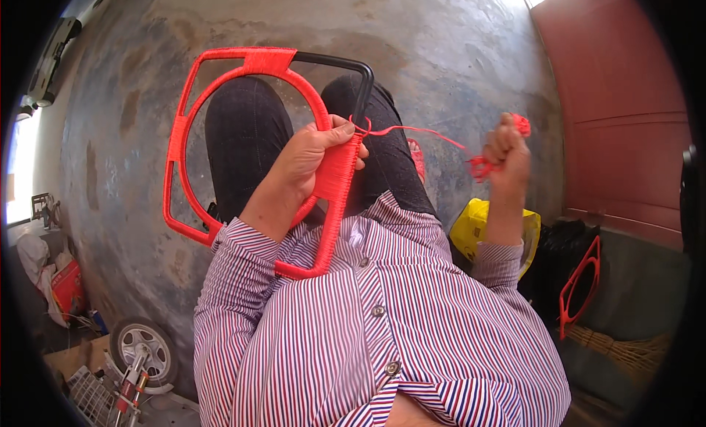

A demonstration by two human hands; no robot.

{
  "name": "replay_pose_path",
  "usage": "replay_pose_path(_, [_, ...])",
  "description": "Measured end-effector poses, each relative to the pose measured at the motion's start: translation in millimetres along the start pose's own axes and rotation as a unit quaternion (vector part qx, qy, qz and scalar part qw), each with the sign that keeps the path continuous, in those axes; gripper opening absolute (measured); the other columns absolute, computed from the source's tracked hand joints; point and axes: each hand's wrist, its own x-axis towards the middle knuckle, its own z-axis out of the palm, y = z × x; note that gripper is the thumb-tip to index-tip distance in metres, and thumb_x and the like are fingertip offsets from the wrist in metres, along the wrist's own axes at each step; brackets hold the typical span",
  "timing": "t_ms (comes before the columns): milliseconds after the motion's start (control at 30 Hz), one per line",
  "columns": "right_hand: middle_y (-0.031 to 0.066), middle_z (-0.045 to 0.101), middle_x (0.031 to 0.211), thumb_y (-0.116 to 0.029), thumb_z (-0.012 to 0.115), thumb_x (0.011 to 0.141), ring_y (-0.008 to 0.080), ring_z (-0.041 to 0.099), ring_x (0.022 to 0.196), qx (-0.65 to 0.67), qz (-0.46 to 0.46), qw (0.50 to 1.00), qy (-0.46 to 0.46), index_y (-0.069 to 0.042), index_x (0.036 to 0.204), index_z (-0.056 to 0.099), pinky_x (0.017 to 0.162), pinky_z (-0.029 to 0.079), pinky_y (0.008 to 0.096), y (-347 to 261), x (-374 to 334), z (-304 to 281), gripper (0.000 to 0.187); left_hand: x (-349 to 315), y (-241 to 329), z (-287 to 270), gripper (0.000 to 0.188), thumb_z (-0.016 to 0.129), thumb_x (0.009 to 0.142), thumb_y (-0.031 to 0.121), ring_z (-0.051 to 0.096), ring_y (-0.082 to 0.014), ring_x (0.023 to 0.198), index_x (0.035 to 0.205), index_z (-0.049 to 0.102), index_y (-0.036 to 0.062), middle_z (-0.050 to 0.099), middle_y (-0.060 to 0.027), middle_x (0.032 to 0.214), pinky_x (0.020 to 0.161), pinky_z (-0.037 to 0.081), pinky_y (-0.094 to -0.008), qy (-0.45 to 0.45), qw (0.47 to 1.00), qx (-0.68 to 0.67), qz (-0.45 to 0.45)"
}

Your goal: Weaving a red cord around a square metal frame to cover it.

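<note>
A squared frame with a round ring inside, mostly wrapped in red cord, lies tilted over my lap. Its upper right corner is a bare black bar. My left hand is closed on the wrapped right side, thumb pressed where the wrapping meets the black bar. From that spot a loose strand of red cord runs right toward my raised right hand. That hand is a fist around a bundle of red cord, which sticks out above and below the fingers.
A yellow bag and a black bag stand at my right. Beyond them are another red frame and a straw broom. A small wheel and a red bag sit at left. A red door bounds the right.
</note>
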Motion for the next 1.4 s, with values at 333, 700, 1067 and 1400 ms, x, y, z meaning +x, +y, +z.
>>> replay_pose_path(333, [-0.007, 0.046, 0.066, -0.026, 0.063, 0.097, 0.0037, 0.041, 0.056, -0.325, 0.14, 0.933, -0.063, -0.007, 0.086, 0.059, 0.05, 0.034, 0.0219, 82.2, -6.4, 89.5, 0.022, -0.5, 0.0, 0.8, 0.015, 0.063, 0.094, 0.016, 0.069, -0.0234, 0.065, 0.099, 0.056, 0.0049, 0.068, -0.018, 0.083, 0.062, 0.059, -0.032, 0.011, 1.0, 0.004, 0.001])
replay_pose_path(700, [-0.0058, 0.045, 0.064, -0.021, 0.065, 0.096, 0.0055, 0.041, 0.054, -0.242, 0.152, 0.954, -0.089, -0.008, 0.081, 0.057, 0.048, 0.033, 0.0247, 77.0, -30.7, 66.6, 0.021, 5.1, 0.1, -1.5, 0.022, 0.062, 0.095, 0.017, 0.067, -0.0248, 0.064, 0.109, 0.055, 0.0028, 0.067, -0.0188, 0.082, 0.059, 0.058, -0.0332, 0.014, 1.0, -0.01, -0.019])
replay_pose_path(1067, [-0.001, 0.055, 0.068, -0.02, 0.067, 0.093, 0.0106, 0.051, 0.061, -0.431, 0.085, 0.897, -0.039, -0.004, 0.083, 0.06, 0.056, 0.04, 0.0274, 90.0, 0.1, 43.7, 0.02, 1.0, 1.4, 2.3, 0.02, 0.059, 0.088, 0.008, 0.068, -0.0266, 0.064, 0.106, 0.051, 0.0038, 0.067, -0.0199, 0.081, 0.061, 0.059, -0.0346, 0.009, 1.0, -0.003, 0.003])
replay_pose_path(1400, [0.0152, 0.067, 0.102, -0.013, 0.059, 0.084, 0.0309, 0.063, 0.096, -0.591, -0.153, 0.788, -0.084, -0.004, 0.108, 0.067, 0.083, 0.05, 0.039, 53.2, 59.5, 114.1, 0.027, 5.3, -8.7, -12.1, 0.035, 0.058, 0.089, 0.005, 0.066, -0.023, 0.09, 0.122, 0.048, 0.0002, 0.062, -0.0148, 0.113, 0.076, 0.059, -0.0359, 0.067, 0.992, -0.038, 0.097])
